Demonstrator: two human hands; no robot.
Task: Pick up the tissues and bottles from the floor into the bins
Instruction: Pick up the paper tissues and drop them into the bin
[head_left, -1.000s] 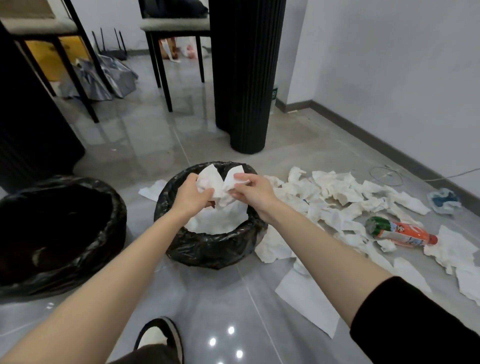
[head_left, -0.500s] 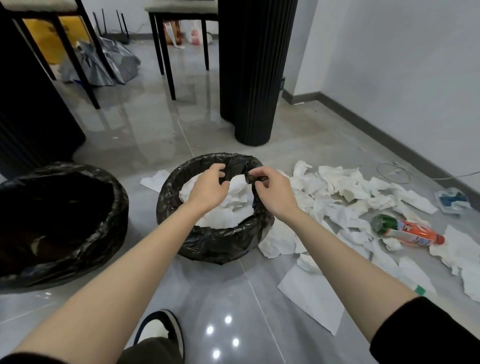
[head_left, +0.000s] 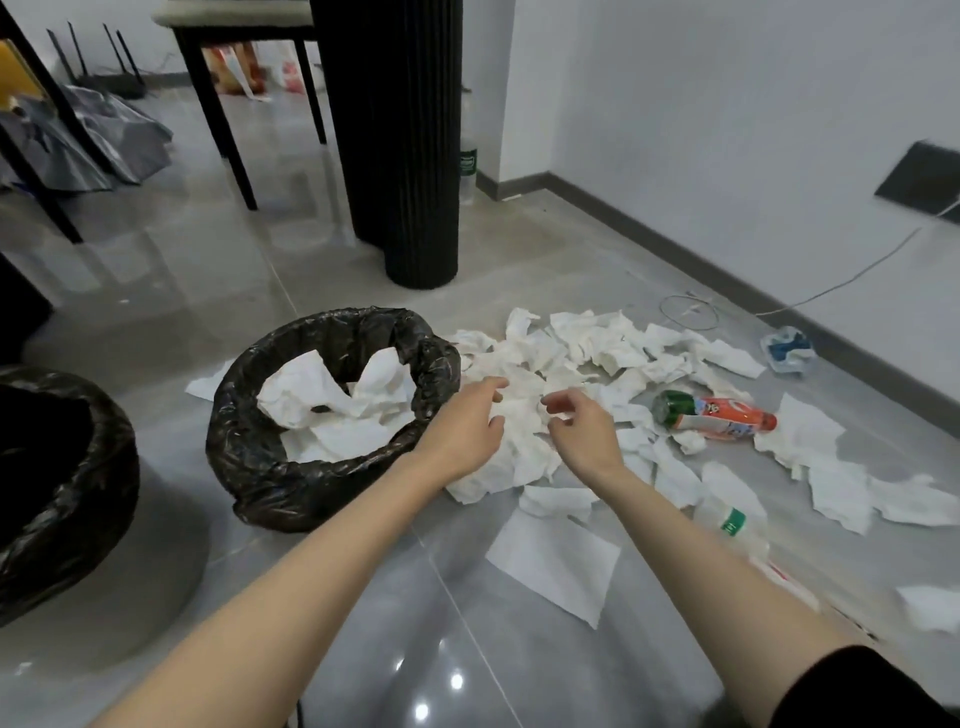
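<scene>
Hands: left hand (head_left: 470, 427) and right hand (head_left: 583, 434) both empty, fingers loose, over the tissues (head_left: 571, 338) on the floor beside the near bin (head_left: 311, 486) | Progress: some paper binned; most tissues, orange bottle (head_left: 719, 415), clear bottle (head_left: 732, 521) remain | Unclear: far bin (head_left: 78, 519) cut off, inside too dark.

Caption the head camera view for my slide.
The empty left hand and right hand reach over the tissue pile beside a black-lined bin holding tissues; an orange bottle lies nearby.
</scene>
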